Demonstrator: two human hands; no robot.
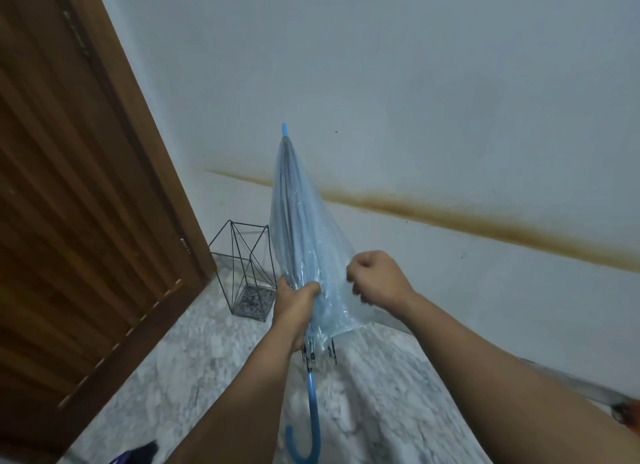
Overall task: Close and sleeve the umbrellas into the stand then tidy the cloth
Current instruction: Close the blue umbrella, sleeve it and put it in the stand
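Note:
A folded clear-blue umbrella [300, 228] points tip-up in front of me, its blue hooked handle hanging low toward me. My left hand [294, 307] grips the gathered canopy near its lower end. My right hand [375, 278] is beside the canopy's right edge, its fingers curled and pinching the loose plastic there. The black wire umbrella stand [246, 267] sits on the floor in the corner, just left of the umbrella, with nothing visible inside it.
A brown wooden door [79, 203] fills the left side. A white wall with a brown stain stripe runs behind. The floor [194, 366] is grey marble. A dark object [142, 453] shows at the bottom edge, and something orange [627, 415] at the right edge.

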